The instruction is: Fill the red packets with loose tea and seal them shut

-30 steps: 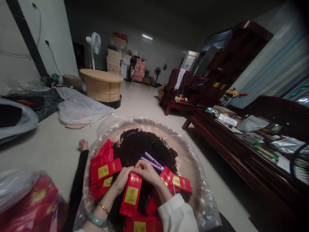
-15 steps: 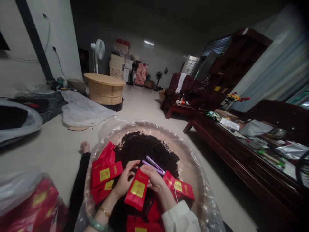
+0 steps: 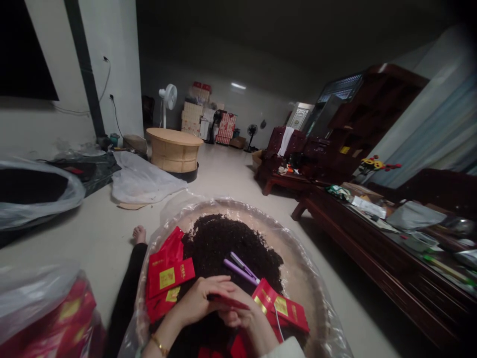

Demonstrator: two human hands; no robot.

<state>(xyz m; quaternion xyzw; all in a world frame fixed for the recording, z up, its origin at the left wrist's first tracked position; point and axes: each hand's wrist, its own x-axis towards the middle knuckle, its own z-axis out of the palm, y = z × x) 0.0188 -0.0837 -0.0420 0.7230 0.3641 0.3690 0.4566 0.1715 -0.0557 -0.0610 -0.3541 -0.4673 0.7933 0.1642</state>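
Both hands meet low over a round plastic-lined basket (image 3: 298, 248) heaped with dark loose tea (image 3: 223, 243). My left hand (image 3: 201, 301) and my right hand (image 3: 242, 315) are both closed on one red packet (image 3: 227, 301), held nearly flat and seen edge-on. A purple clamp-like tool (image 3: 240, 268) lies on the tea just beyond my fingers. Red packets with gold labels (image 3: 167, 276) are stacked at the basket's left. More red packets (image 3: 281, 308) lie to the right, beside my right wrist.
My outstretched leg and bare foot (image 3: 138, 233) lie left of the basket. A plastic bag of red packets (image 3: 48, 318) sits at lower left. A long dark wooden table (image 3: 372, 238) with clutter runs along the right. A round wooden tub (image 3: 174, 149) and a fan (image 3: 167, 99) stand further back.
The red packet has been tipped from upright, label facing me, to nearly flat between both hands. The view has tilted upward, so hands and basket sit lower in frame.
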